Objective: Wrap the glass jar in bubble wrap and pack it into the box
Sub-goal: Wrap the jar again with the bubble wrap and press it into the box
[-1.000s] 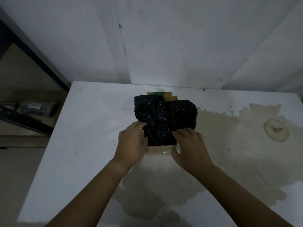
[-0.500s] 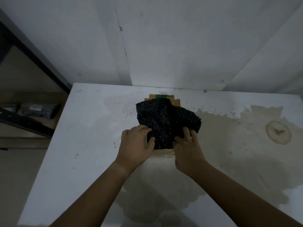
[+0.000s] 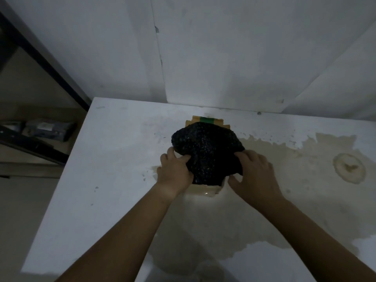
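Both grips hold the black bubble-wrap bundle (image 3: 205,153) from the near side, left hand (image 3: 175,171) and right hand (image 3: 254,176) clamped on its lower flanks. I cannot see the jar inside. The bundle sits directly over the cardboard box (image 3: 205,189), near the desk's (image 3: 114,159) far edge; I judge the move is straight down.

Bubble wrap (image 3: 207,151): black, glossy with small specks of reflected light, bunched into a rounded lump that hides whatever it encloses; glass jar itself not visible. Lump sits on top of the box (image 3: 205,190), covering most of it. Box: tan cardboard, small; near wall shows below the wrap, far edge shows above it with a strip of green tape (image 3: 206,119); box rests on the tabletop near the far wall.
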{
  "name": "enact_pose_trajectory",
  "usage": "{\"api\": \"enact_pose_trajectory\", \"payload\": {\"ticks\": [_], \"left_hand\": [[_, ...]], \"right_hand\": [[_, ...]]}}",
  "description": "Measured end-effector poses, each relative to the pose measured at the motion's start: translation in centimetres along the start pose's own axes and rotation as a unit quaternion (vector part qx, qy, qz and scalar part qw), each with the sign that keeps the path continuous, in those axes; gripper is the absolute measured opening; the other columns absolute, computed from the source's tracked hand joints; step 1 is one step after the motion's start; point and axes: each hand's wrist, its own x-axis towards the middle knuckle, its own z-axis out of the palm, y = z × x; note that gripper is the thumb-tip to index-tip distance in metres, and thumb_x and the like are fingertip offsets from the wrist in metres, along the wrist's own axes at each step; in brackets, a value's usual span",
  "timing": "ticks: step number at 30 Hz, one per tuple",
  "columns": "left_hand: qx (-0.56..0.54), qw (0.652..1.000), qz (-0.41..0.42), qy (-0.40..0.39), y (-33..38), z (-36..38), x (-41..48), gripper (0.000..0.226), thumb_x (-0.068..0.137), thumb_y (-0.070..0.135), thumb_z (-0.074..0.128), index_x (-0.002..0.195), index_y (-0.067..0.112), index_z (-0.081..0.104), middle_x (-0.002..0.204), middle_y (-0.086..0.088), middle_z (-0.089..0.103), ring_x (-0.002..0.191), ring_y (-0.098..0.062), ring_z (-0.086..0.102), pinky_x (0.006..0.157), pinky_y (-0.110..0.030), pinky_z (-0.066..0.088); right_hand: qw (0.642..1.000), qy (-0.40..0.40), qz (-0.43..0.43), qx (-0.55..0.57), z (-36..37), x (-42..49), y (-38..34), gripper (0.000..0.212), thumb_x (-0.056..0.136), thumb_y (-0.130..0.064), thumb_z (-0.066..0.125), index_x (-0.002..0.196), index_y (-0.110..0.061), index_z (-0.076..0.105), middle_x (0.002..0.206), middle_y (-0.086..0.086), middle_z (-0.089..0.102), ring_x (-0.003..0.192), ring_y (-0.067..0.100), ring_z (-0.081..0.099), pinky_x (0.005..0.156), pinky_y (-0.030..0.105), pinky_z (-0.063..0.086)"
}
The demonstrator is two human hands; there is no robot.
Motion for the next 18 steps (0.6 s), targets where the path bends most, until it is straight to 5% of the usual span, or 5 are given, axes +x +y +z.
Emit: {"api": "enact_pose_trajectory", "payload": {"ticks": [4,13,16,18], "left_hand": [[0.068,0.991,-0.038,-0.111,1.2,-0.8,1.5,0.051,0.092,0.036,0.048,0.142,0.031,0.038,0.140,-0.007,0.039,0.128,-0.030,0.034,0.099,-0.040,0.035],[0.048,0.989,-0.006,-0.137,0.6,-1.4,1.9,0.037,0.089,0.036,0.050,0.125,0.025,0.053,0.116,-0.004,0.057,0.107,-0.025,0.053,0.084,-0.036,0.043],[0.029,0.989,0.008,-0.142,0.3,-1.4,2.0,0.030,0.089,0.033,0.051,0.117,0.023,0.056,0.106,-0.001,0.057,0.100,-0.022,0.054,0.081,-0.034,0.044],[0.031,0.990,0.013,-0.139,0.1,-1.3,2.1,0.027,0.089,0.031,0.052,0.114,0.022,0.056,0.106,-0.002,0.058,0.103,-0.023,0.055,0.083,-0.035,0.045]], "right_hand": [[0.998,-0.009,-0.040,-0.044,1.5,-0.2,-0.5,0.053,0.078,-0.034,0.067,0.128,-0.016,0.061,0.133,0.003,0.056,0.123,0.031,0.048,0.098,0.047,0.041],[0.987,0.005,-0.129,-0.092,1.2,1.8,-0.4,0.046,0.063,-0.019,0.068,0.109,-0.022,0.072,0.112,-0.004,0.069,0.120,0.035,0.048,0.096,0.044,0.035],[0.974,-0.081,-0.136,-0.164,1.4,2.4,-1.6,0.042,0.067,-0.026,0.060,0.108,-0.027,0.071,0.113,-0.007,0.067,0.137,0.041,0.026,0.110,0.050,0.020],[0.970,-0.157,-0.102,-0.157,1.7,3.3,-2.5,0.047,0.075,-0.034,0.057,0.122,-0.030,0.063,0.133,-0.002,0.057,0.144,0.042,0.003,0.116,0.056,0.006]]}}
